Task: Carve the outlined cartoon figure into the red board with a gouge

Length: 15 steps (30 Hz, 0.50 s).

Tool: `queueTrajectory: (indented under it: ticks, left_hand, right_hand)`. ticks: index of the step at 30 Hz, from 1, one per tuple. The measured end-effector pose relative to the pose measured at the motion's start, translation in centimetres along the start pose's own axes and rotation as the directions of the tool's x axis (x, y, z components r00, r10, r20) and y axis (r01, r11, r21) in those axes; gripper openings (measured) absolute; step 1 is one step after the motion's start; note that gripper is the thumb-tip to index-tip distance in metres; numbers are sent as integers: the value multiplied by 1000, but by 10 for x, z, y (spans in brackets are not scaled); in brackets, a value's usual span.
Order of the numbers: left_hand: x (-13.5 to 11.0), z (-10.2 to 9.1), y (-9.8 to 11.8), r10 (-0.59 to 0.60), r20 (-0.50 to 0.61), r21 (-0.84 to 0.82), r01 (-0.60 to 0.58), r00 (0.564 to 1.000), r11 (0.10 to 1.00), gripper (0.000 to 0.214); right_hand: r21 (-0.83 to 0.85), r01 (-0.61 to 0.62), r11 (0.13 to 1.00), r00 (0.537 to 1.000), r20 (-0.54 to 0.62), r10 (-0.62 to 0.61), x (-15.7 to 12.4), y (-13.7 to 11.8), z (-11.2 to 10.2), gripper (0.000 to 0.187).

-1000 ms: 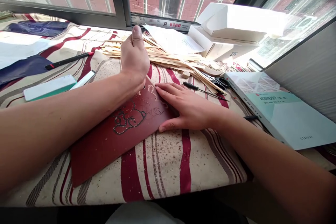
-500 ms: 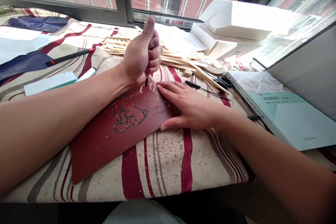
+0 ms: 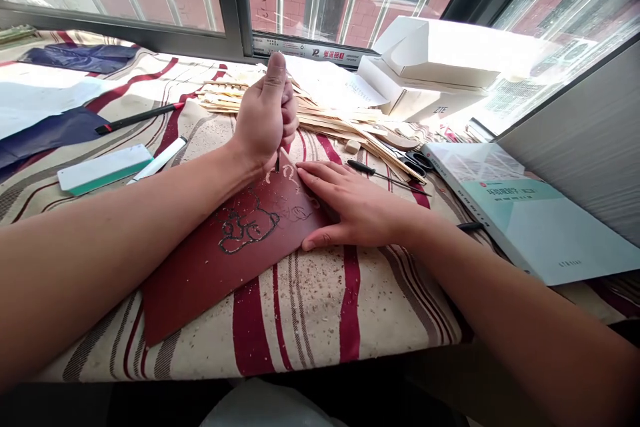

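A reddish-brown board point(image 3: 200, 293) lies at an angle on the striped cloth, with a carved outline figure darkened in black and pale curved cuts near its far corner. My left hand point(image 3: 267, 110) is closed in a fist, thumb up, around a carving chisel point(image 3: 277, 164). Only the chisel's short dark blade shows below the fist, its tip down at the pale cuts; the handle is hidden. My right hand point(image 3: 345, 203) lies flat with fingers spread over the board's right edge, thumb at the near side. Small shavings are scattered on board and cloth.
Beyond the hands lie thin wooden strips point(image 3: 330, 121) and a white box point(image 3: 430, 73). Right of my right hand are a black-handled pointed tool point(image 3: 363, 167), scissors point(image 3: 417, 161) and a book point(image 3: 540, 213). Leftward are a whetstone-like block point(image 3: 105, 167) and a black-red pen point(image 3: 140, 118).
The view has shifted slightly. My left fist with the chisel sits a little lower over the same cuts. My right hand keeps its place on the board.
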<state>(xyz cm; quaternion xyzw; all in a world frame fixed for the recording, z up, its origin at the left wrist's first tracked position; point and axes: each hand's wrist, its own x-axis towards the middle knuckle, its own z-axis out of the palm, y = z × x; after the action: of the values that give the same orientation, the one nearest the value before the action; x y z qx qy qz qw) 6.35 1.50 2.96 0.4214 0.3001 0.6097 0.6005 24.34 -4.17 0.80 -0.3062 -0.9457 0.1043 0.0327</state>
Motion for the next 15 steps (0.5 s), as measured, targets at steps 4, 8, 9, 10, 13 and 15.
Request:
queueTrajectory:
  ticks: [4, 8, 9, 10, 13, 15]
  left_hand:
    - [-1, -4, 7, -75, 179, 54, 67, 981, 996, 61]
    - [-7, -2, 13, -73, 267, 42, 64, 961, 997, 62]
    - [-9, -1, 14, -57, 274, 37, 49, 960, 998, 62]
    - [-10, -1, 16, -31, 270, 32, 23, 962, 999, 62]
    - [-12, -1, 19, 52, 212, 53, -64, 976, 997, 61]
    - [-12, -2, 20, 73, 158, 79, -87, 985, 993, 61]
  right_hand:
    - [5, 7, 1000, 1000, -12, -7, 0, 1, -1, 122]
    - [31, 38, 999, 999, -40, -36, 0, 4, 1, 119]
    - [36, 39, 999, 998, -43, -38, 0, 5, 2, 118]
    - [40, 39, 998, 998, -43, -37, 0, 6, 2, 118]
    - [47, 35, 998, 999, -41, -33, -1, 7, 3, 119]
    - [42, 32, 999, 999, -34, -31, -1, 7, 2, 121]
